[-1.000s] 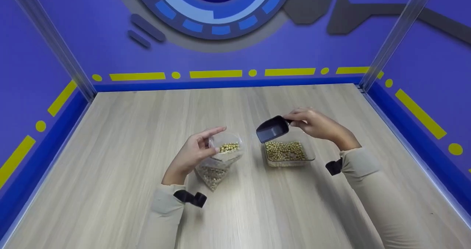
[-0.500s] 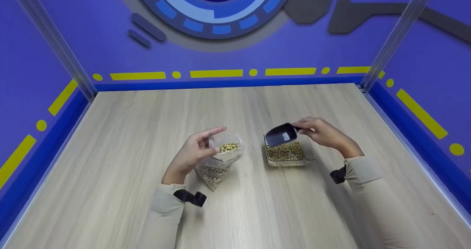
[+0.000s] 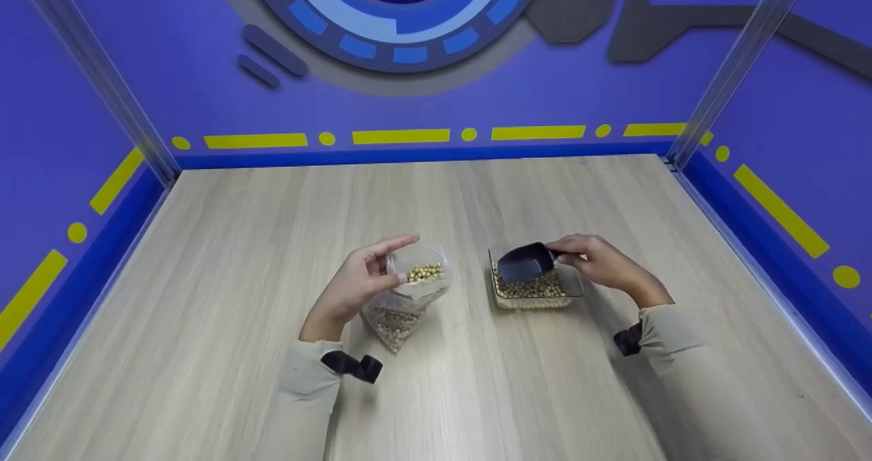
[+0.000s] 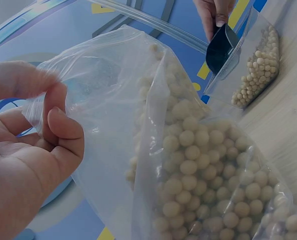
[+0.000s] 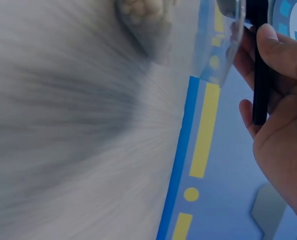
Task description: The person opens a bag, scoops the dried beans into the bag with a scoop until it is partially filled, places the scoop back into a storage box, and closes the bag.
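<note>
My left hand (image 3: 357, 280) holds the mouth of a clear plastic bag (image 4: 108, 125) at its left side, fingers curled at the film. Round pale beans (image 4: 208, 170), likely soybeans by their look, fill the bag's lower part. My right hand (image 3: 599, 260) grips the thin handle of a black scoop (image 3: 528, 262), thumb along it in the right wrist view. The scoop's bowl dips inside the rim of a clear rectangular container (image 3: 579, 291), close over the beans (image 3: 545, 287) in it. No beans show in the bowl.
The bag and container stand side by side on a wood-grain table (image 3: 272, 243). Blue-purple panels (image 3: 409, 107) with yellow marks enclose the back and both sides. A black wrist camera (image 3: 354, 366) sits on the left sleeve.
My right hand has lowered the scoop, moving it slightly right and towards me, from above the container's far left edge to inside its rim. The left hand and bag have stayed put.
</note>
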A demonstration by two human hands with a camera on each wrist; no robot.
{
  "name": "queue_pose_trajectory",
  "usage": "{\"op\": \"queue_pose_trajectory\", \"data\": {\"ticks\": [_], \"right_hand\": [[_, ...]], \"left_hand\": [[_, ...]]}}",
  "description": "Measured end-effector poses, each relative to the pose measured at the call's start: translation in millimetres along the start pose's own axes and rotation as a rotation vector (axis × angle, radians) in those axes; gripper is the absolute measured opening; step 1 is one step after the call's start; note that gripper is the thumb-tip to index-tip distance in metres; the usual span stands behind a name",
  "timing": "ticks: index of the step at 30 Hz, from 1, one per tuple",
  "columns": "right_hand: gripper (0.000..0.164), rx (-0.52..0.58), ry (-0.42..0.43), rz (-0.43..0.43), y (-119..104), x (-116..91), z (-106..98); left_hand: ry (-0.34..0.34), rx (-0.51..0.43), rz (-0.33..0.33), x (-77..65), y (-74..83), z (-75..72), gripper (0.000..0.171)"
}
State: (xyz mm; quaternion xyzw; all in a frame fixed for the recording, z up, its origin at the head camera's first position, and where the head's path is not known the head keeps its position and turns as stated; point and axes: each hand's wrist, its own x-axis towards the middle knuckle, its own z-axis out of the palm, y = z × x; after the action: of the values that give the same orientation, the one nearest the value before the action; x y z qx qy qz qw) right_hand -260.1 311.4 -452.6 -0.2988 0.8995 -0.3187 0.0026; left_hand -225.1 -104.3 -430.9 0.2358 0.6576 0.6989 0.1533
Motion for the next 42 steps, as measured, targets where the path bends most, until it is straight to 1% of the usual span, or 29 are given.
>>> {"op": "queue_pose_trajectory", "data": {"ticks": [7, 15, 21, 25, 29, 31, 36, 37, 42], "right_hand": [[0.033, 0.014, -0.024, 0.032, 2.2, -4.7, 6.3], [0.034, 0.005, -0.048, 0.034, 5.8, -6.1, 12.4], [0.035, 0.01, -0.052, 0.066, 1.3, -7.0, 12.5], [0.035, -0.028, -0.04, 0.058, -1.9, -7.3, 11.8], [0.034, -0.104, -0.003, 0.033, -4.7, -5.6, 11.2], [0.032, -0.111, 0.03, 0.015, -8.1, -3.4, 10.6], [0.028, -0.076, 0.121, -0.068, -23.1, 5.6, 12.3], [0.027, -0.072, 0.138, -0.081, -26.9, 7.5, 13.7], [0.025, -0.048, 0.208, -0.078, -48.0, 15.7, 25.6]], "left_hand": [[0.007, 0.031, 0.005, -0.6, 0.8, 0.2, 0.06], [0.029, 0.055, -0.009, 0.7, 0.3, 0.7, 0.06], [0.032, 0.061, -0.005, 2.0, -1.3, 0.7, 0.058], [0.043, 0.081, -0.008, 1.8, -1.7, 1.0, 0.058], [0.058, 0.114, -0.015, 1.5, -0.3, 1.6, 0.058], [0.06, 0.13, -0.019, 1.7, -0.2, 1.6, 0.058], [0.059, 0.162, -0.031, 2.1, -0.8, 1.1, 0.058], [0.058, 0.157, -0.035, 2.1, -0.9, 1.2, 0.058], [0.067, 0.163, -0.042, 1.7, 0.2, 2.1, 0.06]]}}
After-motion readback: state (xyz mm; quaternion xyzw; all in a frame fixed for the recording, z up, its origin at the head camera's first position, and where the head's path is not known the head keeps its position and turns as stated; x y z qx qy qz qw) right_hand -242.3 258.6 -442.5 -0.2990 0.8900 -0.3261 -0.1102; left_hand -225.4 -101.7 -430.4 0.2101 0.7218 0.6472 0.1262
